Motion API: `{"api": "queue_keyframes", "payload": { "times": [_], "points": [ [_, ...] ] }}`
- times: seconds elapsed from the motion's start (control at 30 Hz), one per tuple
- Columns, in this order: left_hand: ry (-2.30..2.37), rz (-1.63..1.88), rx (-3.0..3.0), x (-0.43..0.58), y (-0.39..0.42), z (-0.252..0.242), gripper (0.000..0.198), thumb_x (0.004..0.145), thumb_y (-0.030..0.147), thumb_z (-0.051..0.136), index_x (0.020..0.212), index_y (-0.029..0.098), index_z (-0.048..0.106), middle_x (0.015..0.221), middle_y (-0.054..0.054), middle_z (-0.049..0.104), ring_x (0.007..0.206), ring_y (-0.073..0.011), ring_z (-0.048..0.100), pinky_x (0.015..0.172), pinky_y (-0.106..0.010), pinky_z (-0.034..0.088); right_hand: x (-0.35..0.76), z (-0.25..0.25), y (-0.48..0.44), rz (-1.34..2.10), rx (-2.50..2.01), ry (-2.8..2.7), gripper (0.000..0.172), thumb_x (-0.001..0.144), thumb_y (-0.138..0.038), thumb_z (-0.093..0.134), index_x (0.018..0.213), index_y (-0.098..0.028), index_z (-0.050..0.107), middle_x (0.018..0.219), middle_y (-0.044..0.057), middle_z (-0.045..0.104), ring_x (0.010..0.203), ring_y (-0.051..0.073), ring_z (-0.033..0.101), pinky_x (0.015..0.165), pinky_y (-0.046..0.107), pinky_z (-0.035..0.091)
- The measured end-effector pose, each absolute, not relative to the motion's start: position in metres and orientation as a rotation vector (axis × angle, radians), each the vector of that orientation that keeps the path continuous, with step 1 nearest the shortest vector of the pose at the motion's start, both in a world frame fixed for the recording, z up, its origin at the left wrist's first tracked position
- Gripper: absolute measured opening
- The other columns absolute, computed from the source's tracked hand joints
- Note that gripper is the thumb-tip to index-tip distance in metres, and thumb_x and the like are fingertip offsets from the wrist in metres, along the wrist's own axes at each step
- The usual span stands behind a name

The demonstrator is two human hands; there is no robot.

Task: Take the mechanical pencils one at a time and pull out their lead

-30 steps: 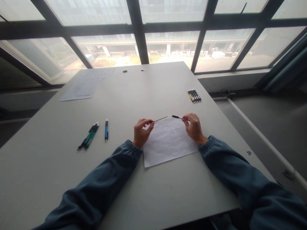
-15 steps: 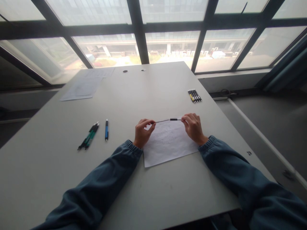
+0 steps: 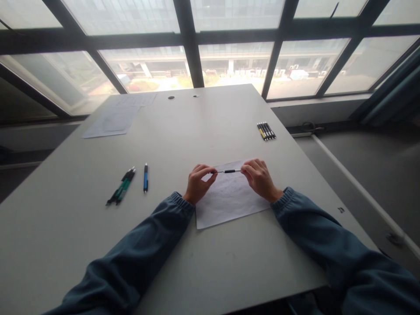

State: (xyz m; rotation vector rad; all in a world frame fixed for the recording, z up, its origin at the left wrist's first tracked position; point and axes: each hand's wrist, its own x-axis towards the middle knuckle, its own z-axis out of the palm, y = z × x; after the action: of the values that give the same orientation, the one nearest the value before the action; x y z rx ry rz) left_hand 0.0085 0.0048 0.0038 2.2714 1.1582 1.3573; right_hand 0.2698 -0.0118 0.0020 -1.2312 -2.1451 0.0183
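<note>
You hold the pen (image 3: 229,171) level, just above the sheet of paper (image 3: 229,205) on the table (image 3: 203,267). Your left hand (image 3: 197,183) pinches its thin end, and your right hand (image 3: 260,178) pinches the other. A blue pen (image 3: 145,178) lies well left, and a row of pens (image 3: 265,131) lies beyond to the right.

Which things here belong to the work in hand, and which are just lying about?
In hand: thin pen, pinched by left hand and right hand; sheet of paper beneath.
Lying about: green pens; blue pen; row of pens; far papers.
</note>
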Motion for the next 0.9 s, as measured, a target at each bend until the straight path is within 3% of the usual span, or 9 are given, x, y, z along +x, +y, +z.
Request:
{"api": "queue_keyframes", "payload": {
  "times": [0.63, 0.77, 0.9],
  "points": [
    [1.067, 1.312, 2.283, 0.0088, 0.0062, -0.0009, 0.007, 0.09, 0.028, 0.072, 0.094, 0.023, 0.075, 0.086, -0.004, 0.074, 0.082, -0.0178, 0.065, 0.078, -0.035, 0.054, 0.267, 0.0016, -0.012, 0.07, -1.167, -2.193, 0.021, 0.104, -0.029, 0.047, 0.095, -0.023, 0.065, 0.1, 0.006, 0.067, 0.097, 0.023, 0.054, 0.089, 0.038, 0.039],
    [1.108, 1.306, 2.221, 0.0076, 0.0061, -0.0045, 0.02, 0.086, 0.031, 0.077, 0.105, 0.024, 0.074, 0.088, -0.004, 0.074, 0.078, -0.0169, 0.063, 0.068, -0.031, 0.054, 0.267, 0.0012, -0.012, 0.077, -1.169, -2.195, 0.021, 0.104, -0.029, 0.047, 0.095, -0.023, 0.066, 0.101, 0.007, 0.067, 0.097, 0.023, 0.055, 0.089, 0.038, 0.04],
    [1.14, 1.317, 2.165, 0.0074, 0.0053, -0.0048, 0.017, 0.083, 0.034, 0.08, 0.094, 0.022, 0.074, 0.084, -0.004, 0.072, 0.074, -0.0156, 0.063, 0.061, -0.027, 0.052, 0.267, 0.001, -0.0118, 0.09, -1.163, -2.188, 0.02, 0.103, -0.028, 0.048, 0.095, -0.023, 0.066, 0.1, 0.007, 0.068, 0.097, 0.023, 0.055, 0.089, 0.039, 0.04]
  ]
}}
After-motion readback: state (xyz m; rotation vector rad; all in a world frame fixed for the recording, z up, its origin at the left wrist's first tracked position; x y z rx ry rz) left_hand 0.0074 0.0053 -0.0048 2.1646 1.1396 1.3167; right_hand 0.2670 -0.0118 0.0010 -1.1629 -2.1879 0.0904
